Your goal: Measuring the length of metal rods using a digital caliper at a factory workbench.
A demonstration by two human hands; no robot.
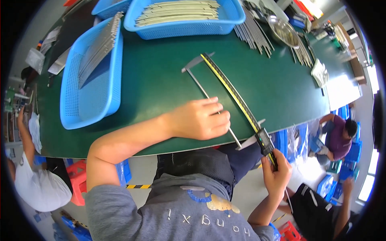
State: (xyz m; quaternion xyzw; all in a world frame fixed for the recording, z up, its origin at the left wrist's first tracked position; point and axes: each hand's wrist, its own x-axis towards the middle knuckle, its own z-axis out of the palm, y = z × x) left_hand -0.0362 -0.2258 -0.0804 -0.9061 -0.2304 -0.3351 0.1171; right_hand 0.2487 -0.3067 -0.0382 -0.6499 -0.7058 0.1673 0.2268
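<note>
A long digital caliper point(231, 86) with a yellow-and-black scale lies slanted over the green table point(161, 76), its display end at the near edge. Its jaws are spread wide, and a thin metal rod point(197, 82) reaches from one jaw to the other. My left hand point(203, 120) has its fingers curled around the rod's middle. At the caliper's near end, just beyond the table edge, my right hand point(277, 172) grips the beam below the display. A thin metal strip shows beneath that hand; I cannot tell whether it belongs to the caliper.
On the left a blue basket point(63, 100) holds leaning metal rods point(98, 50). Another blue basket point(185, 31) with many rods stands at the back. Loose rods point(253, 34), a metal bowl point(283, 32) and a white cloth-like item point(319, 73) lie back right. Other people sit around.
</note>
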